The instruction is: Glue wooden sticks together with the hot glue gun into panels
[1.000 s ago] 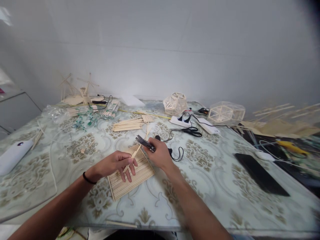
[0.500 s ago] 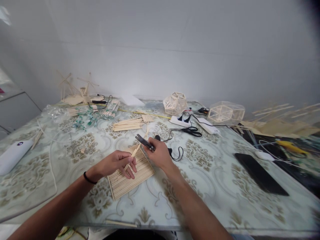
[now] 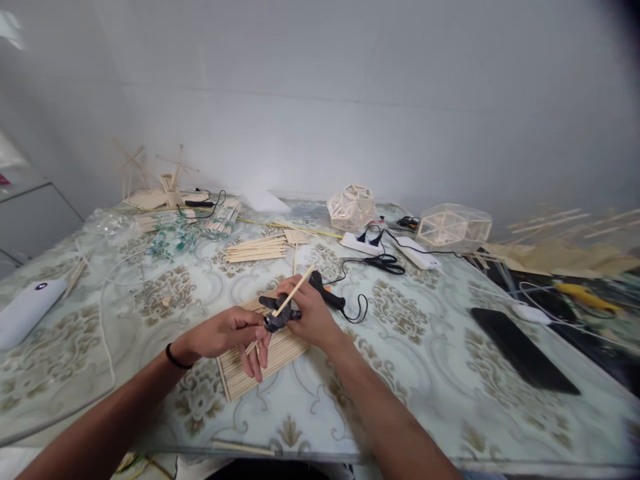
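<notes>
The stick [image 3: 299, 289] is held above the slatted mat [image 3: 265, 371], rising on a slant from the left hand [image 3: 240, 333] past the right hand. It is thin, pale and straight, with a clean-looking upper end; the cutters [image 3: 276, 321] hide where it meets the piece between the left fingers, so I cannot tell whether it is one length. Since a moment ago the cutters have come down the stick and turned, and they now meet it right beside the left fingertips, which suggests a cutting place is being set. The left fingers are pinched on the stick; the right hand [image 3: 315, 319] has its fingers wrapped around the cutters' handles. A glue gun [image 3: 329, 295] lies just beyond, and a stack of sticks [image 3: 256, 250] farther back on the counter [image 3: 400, 393].
</notes>
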`<act>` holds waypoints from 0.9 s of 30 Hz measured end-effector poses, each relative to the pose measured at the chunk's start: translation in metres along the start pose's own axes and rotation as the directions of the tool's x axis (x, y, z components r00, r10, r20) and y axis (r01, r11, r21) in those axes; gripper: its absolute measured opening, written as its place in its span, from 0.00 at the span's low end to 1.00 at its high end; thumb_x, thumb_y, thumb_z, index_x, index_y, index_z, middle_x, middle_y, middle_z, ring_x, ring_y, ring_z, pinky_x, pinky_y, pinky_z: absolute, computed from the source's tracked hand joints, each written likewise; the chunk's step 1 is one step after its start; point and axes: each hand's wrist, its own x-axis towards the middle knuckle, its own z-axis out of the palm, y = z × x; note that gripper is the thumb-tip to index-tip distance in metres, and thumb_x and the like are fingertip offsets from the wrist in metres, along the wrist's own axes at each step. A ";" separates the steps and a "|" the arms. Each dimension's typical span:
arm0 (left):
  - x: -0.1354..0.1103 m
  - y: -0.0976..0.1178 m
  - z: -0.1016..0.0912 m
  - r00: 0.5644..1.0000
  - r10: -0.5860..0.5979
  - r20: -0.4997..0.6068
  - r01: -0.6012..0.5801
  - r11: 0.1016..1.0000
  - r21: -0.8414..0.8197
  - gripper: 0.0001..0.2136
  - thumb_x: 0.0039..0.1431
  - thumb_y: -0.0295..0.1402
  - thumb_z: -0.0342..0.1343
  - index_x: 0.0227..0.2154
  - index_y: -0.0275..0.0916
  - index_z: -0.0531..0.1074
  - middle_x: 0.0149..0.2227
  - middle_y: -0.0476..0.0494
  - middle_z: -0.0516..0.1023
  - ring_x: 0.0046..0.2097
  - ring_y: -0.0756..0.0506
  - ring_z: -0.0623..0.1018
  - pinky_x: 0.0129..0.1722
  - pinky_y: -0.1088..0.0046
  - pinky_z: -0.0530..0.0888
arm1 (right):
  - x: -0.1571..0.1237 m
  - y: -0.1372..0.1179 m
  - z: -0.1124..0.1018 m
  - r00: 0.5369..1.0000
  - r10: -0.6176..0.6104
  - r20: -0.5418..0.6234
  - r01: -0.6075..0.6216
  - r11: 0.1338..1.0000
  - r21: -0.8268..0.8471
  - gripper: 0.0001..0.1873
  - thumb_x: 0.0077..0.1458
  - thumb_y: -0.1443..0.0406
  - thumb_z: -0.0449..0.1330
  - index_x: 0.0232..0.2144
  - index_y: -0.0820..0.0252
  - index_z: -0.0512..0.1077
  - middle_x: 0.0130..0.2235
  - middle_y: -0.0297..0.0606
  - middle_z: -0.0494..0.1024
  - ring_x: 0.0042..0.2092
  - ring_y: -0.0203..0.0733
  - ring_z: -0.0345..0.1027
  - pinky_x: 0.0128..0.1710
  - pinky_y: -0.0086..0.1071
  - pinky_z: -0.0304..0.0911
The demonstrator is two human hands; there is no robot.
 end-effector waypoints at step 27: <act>0.007 -0.006 -0.025 0.855 0.430 -0.289 0.182 0.273 0.945 0.14 0.62 0.34 0.56 0.21 0.37 0.74 0.25 0.43 0.76 0.32 0.44 0.75 0.35 0.68 0.68 | -0.002 0.000 -0.004 0.879 0.475 0.052 -0.461 0.872 -0.163 0.06 0.50 0.64 0.59 0.26 0.55 0.63 0.24 0.30 0.69 0.27 0.39 0.62 0.30 0.30 0.52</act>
